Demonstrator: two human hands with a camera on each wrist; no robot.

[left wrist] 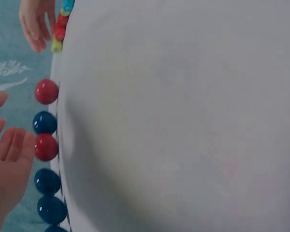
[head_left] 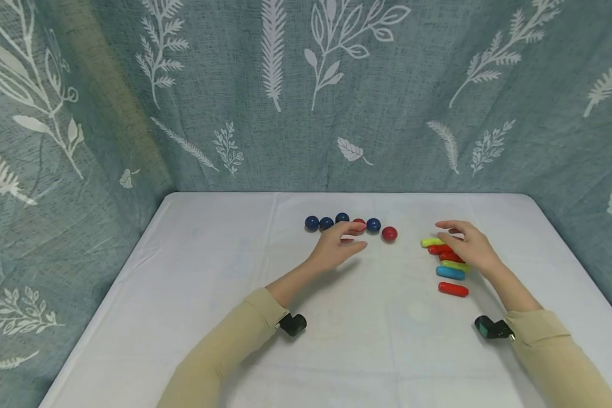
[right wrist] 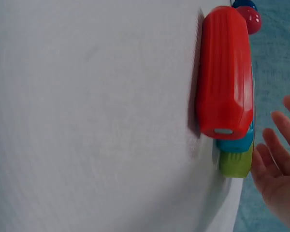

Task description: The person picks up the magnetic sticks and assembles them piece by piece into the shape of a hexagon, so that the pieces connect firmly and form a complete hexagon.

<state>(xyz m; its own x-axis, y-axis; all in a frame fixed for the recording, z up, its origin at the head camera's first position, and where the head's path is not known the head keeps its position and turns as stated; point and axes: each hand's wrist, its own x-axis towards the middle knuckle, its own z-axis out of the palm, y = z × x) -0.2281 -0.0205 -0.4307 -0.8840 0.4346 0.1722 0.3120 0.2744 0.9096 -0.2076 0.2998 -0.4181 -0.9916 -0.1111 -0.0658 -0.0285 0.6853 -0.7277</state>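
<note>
Over the row of balls at the back of the table, my left hand is held with its fingers loosely extended, holding nothing. Its fingertips overlap one red ball in the head view. Several dark blue balls and a second red ball make up the row. My right hand hovers at the upper end of a column of ridged plastic cylinders, thumb and fingers apart and nothing between them. A yellow-green cylinder lies farthest back, partly under that hand. Nearer are red ones, a blue cylinder and a separate red cylinder.
A white cloth covers the table. Green-grey curtains with white leaf prints hang behind it and at both sides. Black wrist devices sit by the sleeve cuffs.
</note>
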